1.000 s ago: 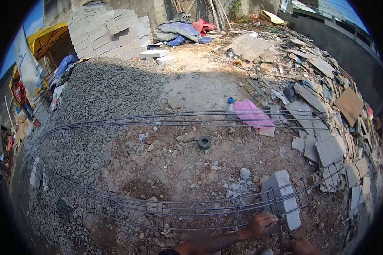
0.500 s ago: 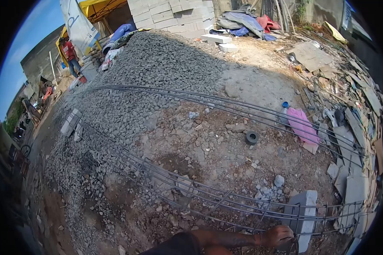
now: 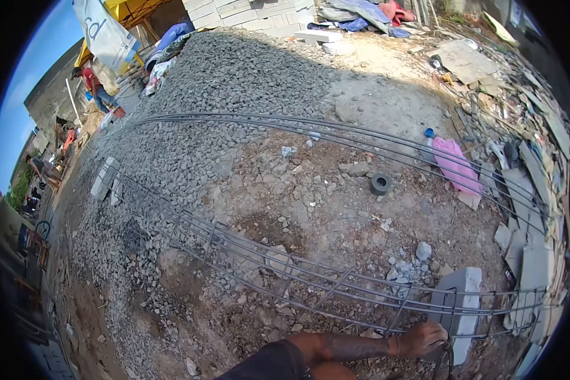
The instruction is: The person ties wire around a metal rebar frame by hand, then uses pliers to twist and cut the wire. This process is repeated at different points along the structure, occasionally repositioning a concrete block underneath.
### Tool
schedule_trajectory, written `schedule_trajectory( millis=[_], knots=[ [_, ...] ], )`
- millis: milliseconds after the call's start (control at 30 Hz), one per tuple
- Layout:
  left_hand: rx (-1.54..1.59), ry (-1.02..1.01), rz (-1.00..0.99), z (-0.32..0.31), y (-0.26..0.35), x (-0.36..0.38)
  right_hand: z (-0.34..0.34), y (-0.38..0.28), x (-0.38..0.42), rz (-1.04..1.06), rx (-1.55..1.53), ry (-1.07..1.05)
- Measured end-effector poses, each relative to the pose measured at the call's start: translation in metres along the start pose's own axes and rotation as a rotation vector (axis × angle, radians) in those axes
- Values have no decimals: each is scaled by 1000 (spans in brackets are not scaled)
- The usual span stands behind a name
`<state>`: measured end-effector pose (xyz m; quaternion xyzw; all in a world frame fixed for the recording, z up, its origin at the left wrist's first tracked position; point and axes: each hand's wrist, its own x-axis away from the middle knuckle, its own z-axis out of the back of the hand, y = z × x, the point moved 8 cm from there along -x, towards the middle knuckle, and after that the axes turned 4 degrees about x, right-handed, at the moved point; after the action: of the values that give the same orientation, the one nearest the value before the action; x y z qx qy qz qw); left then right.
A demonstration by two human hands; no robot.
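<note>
At the lower right, my left hand [image 3: 424, 340] reaches in from the bottom with its fingers curled closed. A dark, curved, wire-like strand [image 3: 448, 364] hangs from its fingers; its exact kind is hard to make out. The hand is beside the near bar of a long rebar cage [image 3: 326, 295], made of thin steel bars with square stirrups. A grey concrete block [image 3: 467, 304] stands under the cage's right end, just past the fingers. More blocks [image 3: 106, 180] lie at the cage's far left end. My right hand is out of view.
Loose long bars [image 3: 285, 121] cross behind the cage, over a gravel pile [image 3: 234, 82]. A black ring-shaped roll [image 3: 380, 184] and a pink sack [image 3: 456, 166] lie on the dirt. Broken boards [image 3: 529, 253] line the right side. A person in red [image 3: 92, 85] bends at far left.
The view has shifted slightly, and my left hand appears a little higher and further right, still closed beside the cage. The person at far left has bent lower.
</note>
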<state>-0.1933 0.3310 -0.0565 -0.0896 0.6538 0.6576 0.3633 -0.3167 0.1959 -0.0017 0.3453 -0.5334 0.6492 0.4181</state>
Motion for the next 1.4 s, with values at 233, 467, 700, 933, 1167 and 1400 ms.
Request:
schedule_trajectory(
  millis=[233, 467, 700, 933, 1167, 1400],
  knots=[
    [-1, -15, -27, 11, 17, -11, -10, 1, 6, -1, -43, -35],
    [-15, 1, -10, 15, 15, -14, -14, 0, 7, 6, 10, -67],
    [-1, -21, 1, 15, 15, -14, -20, -5, 13, 4, -43, -71],
    [-20, -19, -19, 15, 18, -17, -20, -6, 14, -3, -36, -55],
    [-22, -35, -46, 14, 18, -16, -17, -9, 16, -2, 72, -8],
    [-21, -78, -103, 12, 20, -13, -22, -7, 15, 3, -47, -12]
  ],
)
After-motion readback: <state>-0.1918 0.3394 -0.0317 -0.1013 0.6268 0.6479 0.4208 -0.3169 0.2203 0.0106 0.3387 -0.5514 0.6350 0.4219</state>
